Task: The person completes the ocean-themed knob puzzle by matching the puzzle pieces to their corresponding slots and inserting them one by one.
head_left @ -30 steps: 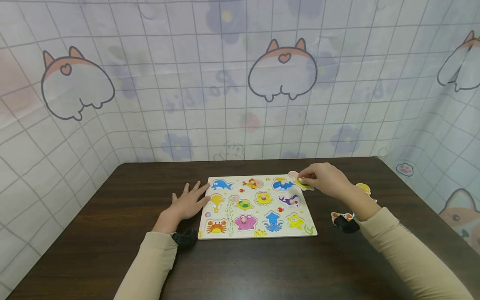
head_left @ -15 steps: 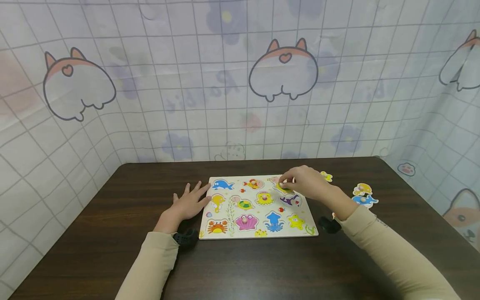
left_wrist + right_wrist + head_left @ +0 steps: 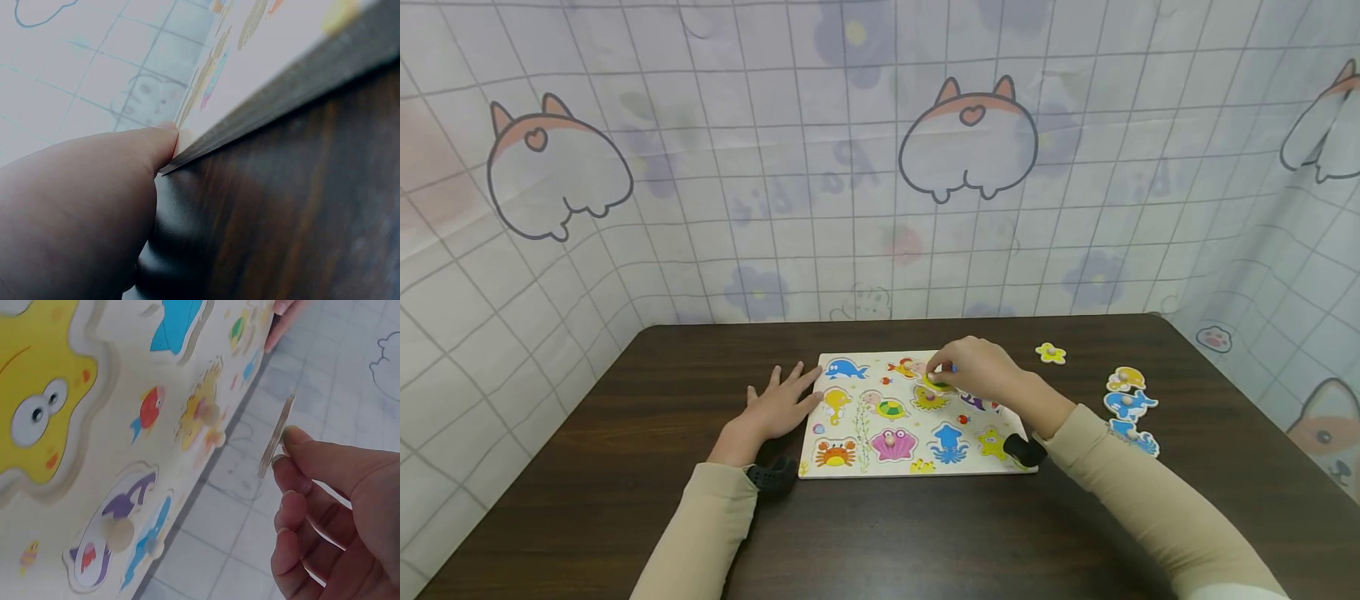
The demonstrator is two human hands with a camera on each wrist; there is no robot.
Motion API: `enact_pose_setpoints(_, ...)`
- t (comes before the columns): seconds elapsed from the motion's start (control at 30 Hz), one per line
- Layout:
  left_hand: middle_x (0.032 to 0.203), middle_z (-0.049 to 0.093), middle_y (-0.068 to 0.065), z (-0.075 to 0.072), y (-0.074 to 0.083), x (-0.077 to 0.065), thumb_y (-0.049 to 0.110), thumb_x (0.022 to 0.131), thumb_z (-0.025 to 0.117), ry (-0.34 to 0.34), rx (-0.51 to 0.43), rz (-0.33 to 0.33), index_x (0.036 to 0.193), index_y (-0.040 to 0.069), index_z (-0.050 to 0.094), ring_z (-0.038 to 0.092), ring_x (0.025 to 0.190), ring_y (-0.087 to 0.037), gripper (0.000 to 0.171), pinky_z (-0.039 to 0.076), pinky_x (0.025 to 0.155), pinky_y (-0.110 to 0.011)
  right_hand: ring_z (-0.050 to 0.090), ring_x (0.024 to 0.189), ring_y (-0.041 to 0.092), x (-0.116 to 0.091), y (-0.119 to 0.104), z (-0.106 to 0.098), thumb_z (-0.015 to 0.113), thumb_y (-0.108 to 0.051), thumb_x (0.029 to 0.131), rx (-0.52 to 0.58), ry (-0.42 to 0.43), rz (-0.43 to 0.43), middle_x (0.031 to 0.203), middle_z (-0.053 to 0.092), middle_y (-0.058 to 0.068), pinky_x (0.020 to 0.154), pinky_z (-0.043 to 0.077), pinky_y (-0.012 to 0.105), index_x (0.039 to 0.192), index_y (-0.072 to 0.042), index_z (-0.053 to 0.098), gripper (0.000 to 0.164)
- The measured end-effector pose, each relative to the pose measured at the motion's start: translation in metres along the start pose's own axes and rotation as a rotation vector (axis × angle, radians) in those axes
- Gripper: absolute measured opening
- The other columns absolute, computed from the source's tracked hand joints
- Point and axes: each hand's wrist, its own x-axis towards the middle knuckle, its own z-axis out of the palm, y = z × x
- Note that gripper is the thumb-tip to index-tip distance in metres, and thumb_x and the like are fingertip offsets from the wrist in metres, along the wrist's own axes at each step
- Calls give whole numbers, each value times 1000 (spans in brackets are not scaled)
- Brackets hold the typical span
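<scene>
My right hand [image 3: 976,367] pinches a thin wooden turtle puzzle piece [image 3: 936,384] between thumb and forefinger. Seen edge-on in the right wrist view, the turtle piece [image 3: 276,437] is lifted off the puzzle board [image 3: 175,434]. From the head view, it overlaps the yellow octopus [image 3: 929,400] on the board. A printed turtle shape [image 3: 891,408] lies left of that octopus. My left hand [image 3: 772,407] lies with fingers spread at the board's left edge, fingertips touching it. In the left wrist view a digit [image 3: 164,142] meets the board's edge.
Knobbed pieces sit in the board, among them a pink clam [image 3: 892,445] and a purple whale [image 3: 109,531]. On the dark table [image 3: 910,542] to the right lie a yellow star [image 3: 1051,353], a yellow piece [image 3: 1125,380], a blue whale [image 3: 1127,405] and another blue piece [image 3: 1137,437].
My right hand has carried the turtle piece leftward from the board's upper right corner to over the octopus. The loose pieces at right are now uncovered. My left hand has stayed put.
</scene>
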Motion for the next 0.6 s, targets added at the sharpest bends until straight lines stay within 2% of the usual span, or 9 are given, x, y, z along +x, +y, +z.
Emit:
enact_pose_setpoints(0.2,170,11,-18,-1,1,-1,45,110,43,-5,-7,3,165,20,25,-3,152,-51,64,-6,108,-81,55,70,11,9,-8,7,77,-16,94,24,-38,1,87,72,-7,59,44,26,109,-17,82,16)
enact_pose_setpoints(0.43,170,10,-17,-1,1,0,46,110,42,-6,1,4,166,20,24,-3,152,-50,64,-6,108,-80,54,69,9,15,-20,12,77,-19,95,22,-67,-66,82,69,-9,58,42,25,107,-17,81,13)
enact_pose_setpoints(0.6,170,11,-18,-1,1,0,45,110,43,-3,0,3,165,20,24,-3,152,-51,64,-6,108,-80,53,68,9,21,-30,18,77,-20,95,43,-87,-65,78,65,-10,55,39,24,107,-16,81,14)
